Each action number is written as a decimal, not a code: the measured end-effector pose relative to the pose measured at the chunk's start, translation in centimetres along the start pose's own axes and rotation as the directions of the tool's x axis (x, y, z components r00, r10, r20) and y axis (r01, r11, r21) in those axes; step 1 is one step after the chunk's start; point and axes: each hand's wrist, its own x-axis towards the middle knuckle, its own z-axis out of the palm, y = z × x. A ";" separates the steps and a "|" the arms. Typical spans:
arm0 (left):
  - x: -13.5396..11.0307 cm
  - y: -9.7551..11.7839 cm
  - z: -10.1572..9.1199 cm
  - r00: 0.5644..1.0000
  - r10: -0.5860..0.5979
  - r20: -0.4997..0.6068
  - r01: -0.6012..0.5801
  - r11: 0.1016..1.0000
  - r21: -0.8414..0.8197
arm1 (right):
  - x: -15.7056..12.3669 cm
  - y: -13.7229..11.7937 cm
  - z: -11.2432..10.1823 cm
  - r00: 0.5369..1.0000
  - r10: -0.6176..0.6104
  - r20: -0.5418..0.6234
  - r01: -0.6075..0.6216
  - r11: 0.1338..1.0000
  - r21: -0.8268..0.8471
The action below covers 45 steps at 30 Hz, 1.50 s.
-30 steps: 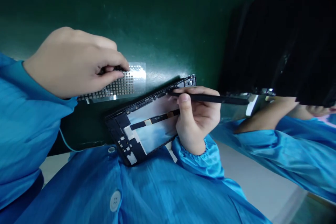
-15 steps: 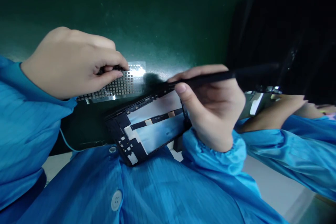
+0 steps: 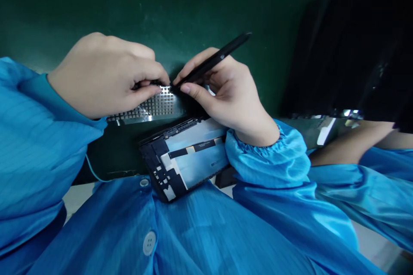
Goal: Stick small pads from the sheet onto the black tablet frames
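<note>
My left hand (image 3: 111, 75) is closed in a pinch at the upper edge of a clear sheet covered with rows of small grey square pads (image 3: 158, 106). Held between the thumb and fingers of my right hand (image 3: 230, 90) are slim black tweezers (image 3: 211, 63), their rear end pointing up and right. Their tips are down by the sheet's right end, close to my left fingertips; whether they grip a pad is too small to tell. Below, an opened phone housing (image 3: 196, 159) with silvery inner surface leans tilted against my blue smock, partly hidden by my right hand and sleeve.
The dark green table top (image 3: 193, 4) spreads out behind my hands. A large black thing (image 3: 355, 51) stands at the right. Beneath it shows a neighbour's bare forearm (image 3: 355, 142) in a blue sleeve, near a small white strip (image 3: 325, 131).
My right hand has left the phone housing's upper edge and moved left and up to the pad sheet, turning the tweezers' tips toward it. My left hand keeps its pinch; the whole view has shifted slightly.
</note>
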 end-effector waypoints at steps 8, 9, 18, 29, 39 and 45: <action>-0.2 -0.1 -0.1 0.999 0.031 -0.029 -0.032 0.999 -0.019 | -3.9 -0.1 -0.1 0.934 -0.002 -0.356 0.027 0.997 0.066; -0.2 -0.1 -0.1 0.999 0.036 -0.033 -0.037 0.999 -0.025 | -5.3 -0.1 0.2 0.864 -0.020 -0.502 0.039 0.999 0.029; -0.1 -1.2 1.0 0.986 0.067 -0.154 -0.093 0.982 -0.166 | -10.2 1.3 2.7 0.697 -0.123 -0.707 0.058 0.992 -0.115; -0.1 -1.5 1.1 0.983 0.098 -0.154 -0.105 0.994 -0.040 | -9.7 -1.6 1.5 0.812 -0.111 -0.573 -0.106 0.937 -0.332; 0.7 -1.5 1.0 0.982 0.148 -0.117 -0.147 0.989 0.014 | -0.4 -0.6 -0.3 0.999 -0.008 0.046 0.010 0.999 -0.031; 0.6 -0.9 0.8 0.992 0.091 -0.089 -0.098 0.992 -0.077 | -1.0 -0.5 0.0 0.999 -0.024 0.028 0.025 0.999 -0.029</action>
